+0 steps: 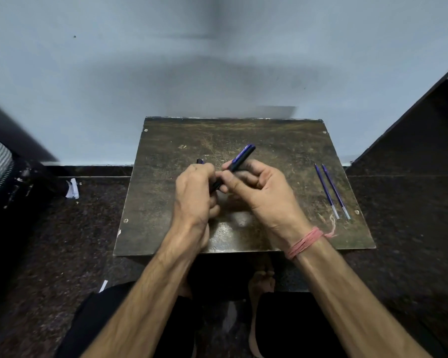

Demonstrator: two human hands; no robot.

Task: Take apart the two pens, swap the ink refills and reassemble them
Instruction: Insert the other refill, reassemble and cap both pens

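Left hand [194,192] curled in fist, knuckles up, pointing 1 o'clock; right hand [259,187] palm-up, fingers pinched, aimed 11 o'clock; fingertips touching.

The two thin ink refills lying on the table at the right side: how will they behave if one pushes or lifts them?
The ink refills are thin, round tubes lying flat on the table, so a sideways push would probably roll them. They look very light, and likely bend a little when lifted by one end. They lie nearly touching, so a nudge to one would probably shift the other.

Worn dark board [166,151] on speckled floor [88,228]; pale wall [140,60] behind; paper scrap [72,188] left.
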